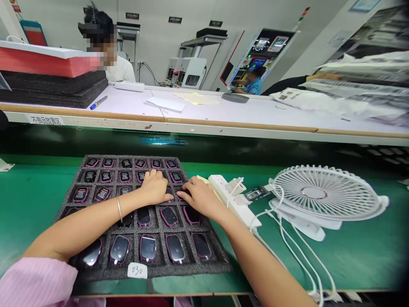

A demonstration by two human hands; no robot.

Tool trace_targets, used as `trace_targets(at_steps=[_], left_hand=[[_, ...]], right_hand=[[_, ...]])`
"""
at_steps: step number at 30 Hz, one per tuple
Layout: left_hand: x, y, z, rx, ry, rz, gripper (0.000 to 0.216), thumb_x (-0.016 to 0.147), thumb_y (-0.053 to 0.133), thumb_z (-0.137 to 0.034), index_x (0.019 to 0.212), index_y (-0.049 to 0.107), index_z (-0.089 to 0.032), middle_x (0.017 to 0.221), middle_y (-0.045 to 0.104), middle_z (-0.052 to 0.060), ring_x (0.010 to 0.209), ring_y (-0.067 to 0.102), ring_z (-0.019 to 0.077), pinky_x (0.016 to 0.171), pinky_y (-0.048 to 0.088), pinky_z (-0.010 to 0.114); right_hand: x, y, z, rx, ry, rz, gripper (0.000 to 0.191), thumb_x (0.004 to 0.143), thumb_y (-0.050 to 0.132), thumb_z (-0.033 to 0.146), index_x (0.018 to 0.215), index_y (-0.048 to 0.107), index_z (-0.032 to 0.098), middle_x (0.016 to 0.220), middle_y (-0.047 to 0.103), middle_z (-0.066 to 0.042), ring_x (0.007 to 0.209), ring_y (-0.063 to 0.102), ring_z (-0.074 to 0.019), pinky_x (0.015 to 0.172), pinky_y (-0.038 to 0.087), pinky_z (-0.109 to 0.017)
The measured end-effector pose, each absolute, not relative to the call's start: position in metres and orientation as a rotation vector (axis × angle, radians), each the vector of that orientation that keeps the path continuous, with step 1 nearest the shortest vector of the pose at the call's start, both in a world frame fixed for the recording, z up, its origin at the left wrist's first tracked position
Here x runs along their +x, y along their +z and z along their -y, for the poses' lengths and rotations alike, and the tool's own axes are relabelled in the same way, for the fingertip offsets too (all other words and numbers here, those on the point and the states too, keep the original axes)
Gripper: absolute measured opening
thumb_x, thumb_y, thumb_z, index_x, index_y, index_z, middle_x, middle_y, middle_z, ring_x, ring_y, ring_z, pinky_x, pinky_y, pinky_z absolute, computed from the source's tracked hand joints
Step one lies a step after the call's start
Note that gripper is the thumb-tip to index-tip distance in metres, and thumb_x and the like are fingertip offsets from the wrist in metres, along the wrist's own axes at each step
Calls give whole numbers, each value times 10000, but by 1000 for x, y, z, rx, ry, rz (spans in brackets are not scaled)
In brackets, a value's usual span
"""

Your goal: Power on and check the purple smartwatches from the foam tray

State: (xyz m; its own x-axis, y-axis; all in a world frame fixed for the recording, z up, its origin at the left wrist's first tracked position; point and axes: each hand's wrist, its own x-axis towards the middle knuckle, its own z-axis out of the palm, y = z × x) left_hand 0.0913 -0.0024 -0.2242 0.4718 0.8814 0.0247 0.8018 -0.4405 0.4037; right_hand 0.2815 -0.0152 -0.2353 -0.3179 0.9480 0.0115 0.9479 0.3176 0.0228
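Observation:
A dark grey foam tray (145,270) holds rows of smartwatches with purple frames, one per cell. Several watches in the back rows show lit text, while those in front, such as this smartwatch (148,248), have dark screens. My left hand (155,187) lies over the second and third rows, fingers bent down and thumb apart, touching the watches there. At the tray's right side, my right hand (201,197) has thumb and fingers apart over a watch in the last column. My palms and fingers hide parts of these watches. Neither hand visibly lifts anything.
Right of the tray lie a white power strip (223,187) with plugs, a small device (257,193), cables and a white fan (319,194). A raised shelf (204,121) carries foam stacks, a blue pen (99,102) and plastic bags (338,102). Two people sit beyond; another arm reaches among the bags.

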Motion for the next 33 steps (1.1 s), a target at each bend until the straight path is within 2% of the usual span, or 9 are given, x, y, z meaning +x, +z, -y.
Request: trace_targets(at_steps=[5,8,12,17,21,25,28,30,33], left_hand=[[79,-211,4,2296,431,-1236,246,696,808,-284,778,596,-188,916,634,38,970,573,254,872,439,388],[59,-194,4,2186,549,-1133,181,779,721,-238,832,555,-188,894,652,9,849,625,167,790,479,305],[22,-174,5,1562,893,-1030,261,753,745,-301,914,588,-168,797,658,9,690,640,135,641,481,260],[-16,-173,10,1135,1089,-1151,316,676,793,-356,829,613,-146,709,608,-11,549,522,64,527,383,205],[-22,-184,15,1140,1090,-1203,279,651,764,-264,720,509,-173,561,454,-77,459,388,47,451,265,196],[-15,-194,23,1223,1136,-1249,271,690,696,-241,903,538,-181,645,498,-67,518,441,81,490,320,217],[-11,-202,30,1449,1192,-1297,298,724,639,-239,1005,563,-174,857,599,4,763,567,142,693,448,280],[-10,-207,34,1598,1177,-1325,300,744,605,-250,1033,567,-177,947,612,32,892,577,181,802,458,325],[-11,-213,37,1725,1110,-1369,318,774,569,-273,1080,557,-187,972,617,47,930,574,214,820,463,359]], right_hand=[[286,-246,13,1929,-307,-2741,148,854,621,338,873,608,191,905,658,-84,887,624,-265,740,437,-341],[282,-240,12,1859,-429,-2769,79,860,583,263,819,574,196,845,684,-90,812,639,-256,703,422,-326],[268,-227,8,1878,-650,-2864,123,935,471,265,961,564,190,971,719,-107,780,661,-223,708,442,-325],[220,-217,-1,1676,-2299,-2545,264,902,574,333,1118,560,181,983,745,-85,527,558,-107,541,405,-259],[179,-213,-4,1391,-2989,-1961,324,831,702,291,1115,600,175,882,741,-55,544,603,-101,527,410,-239],[165,-212,1,1154,-3171,-1876,362,779,774,245,1110,647,175,763,691,-2,678,697,-139,656,501,-258],[170,-218,6,1106,-3189,-1890,453,767,815,269,1178,634,203,830,694,0,742,724,-154,738,532,-291],[175,-223,7,1093,-3178,-1926,481,752,836,278,1184,630,223,892,697,-3,746,728,-154,739,538,-298],[180,-230,7,1037,-3177,-1977,464,746,846,278,1158,635,239,951,685,4,733,721,-138,721,539,-291]])
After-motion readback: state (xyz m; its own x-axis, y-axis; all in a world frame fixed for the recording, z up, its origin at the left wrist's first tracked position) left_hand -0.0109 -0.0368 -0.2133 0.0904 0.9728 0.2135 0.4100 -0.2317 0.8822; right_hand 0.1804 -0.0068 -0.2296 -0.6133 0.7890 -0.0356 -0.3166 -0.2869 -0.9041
